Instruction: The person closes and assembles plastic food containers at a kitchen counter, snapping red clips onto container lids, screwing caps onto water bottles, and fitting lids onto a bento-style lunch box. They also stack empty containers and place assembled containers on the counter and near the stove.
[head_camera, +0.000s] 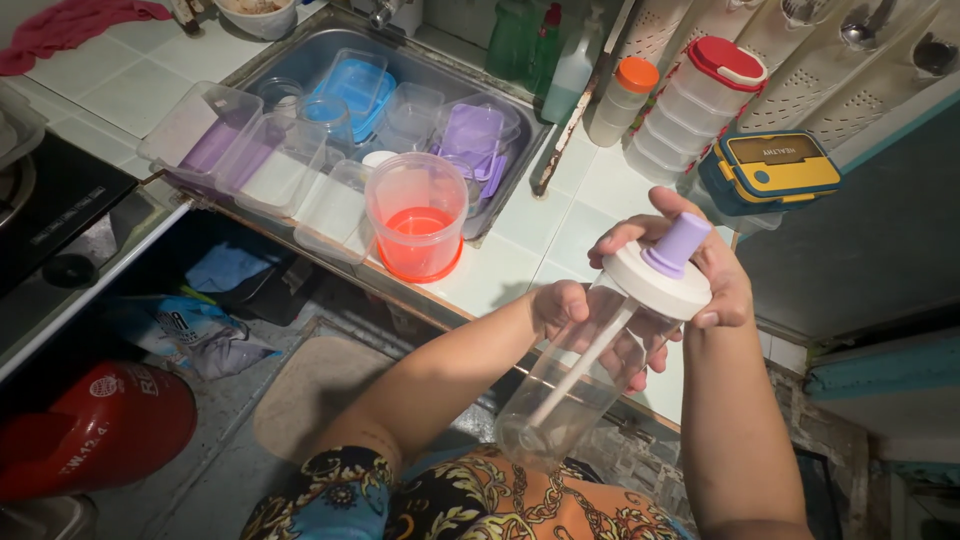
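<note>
Above the tiled counter's (520, 255) edge, the left hand (565, 310) grasps the body of a clear plastic bottle (570, 385) held tilted, while the right hand (715, 280) clasps its white lid (655, 285) with the lilac spout (678, 243). Held over the floor rather than the counter, the smooth bottle could likely slip and drop, or the inner straw (580, 372) could bend if the lid is forced askew.
</note>
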